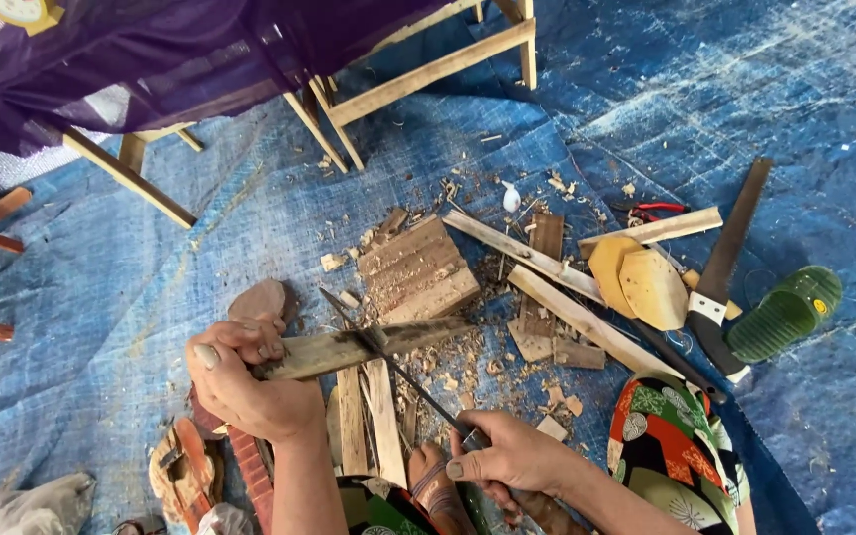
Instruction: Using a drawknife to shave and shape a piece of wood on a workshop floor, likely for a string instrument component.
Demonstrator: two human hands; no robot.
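While the plank (359,349) is held level over the blue tarp (131,277), it is gripped at its near end by the left hand (240,381), whose fingers are wrapped over the top edge and closed tight around the wood. A long blade (398,372) is held by the right hand (507,458), which is clenched around the handle, with the thumb laid along it; the blade's far part is set against the plank near its middle, where a notch seems to be worked. The free end of the plank reaches toward a grooved wood block (418,267) lying just beyond.

The plank is judged stiff and fairly light, rough and dry on its faces, so that little slip is expected in a bare grip; its split far end looks brittle and is likely to splinter if pressed. It is best taken at the sound end, well apart from the blade, as is done now.

Chips and shavings (468,367) are scattered beneath the work. Several slats (369,421) are laid under the plank, beside a foot (433,485). To the right, longer battens (567,297) are crossed, with two pale rounded boards (636,282) resting on them, a saw (725,267) beside these, and a green sandal (785,312) further out. Red-handled pliers (651,210) are seen near the battens' far end
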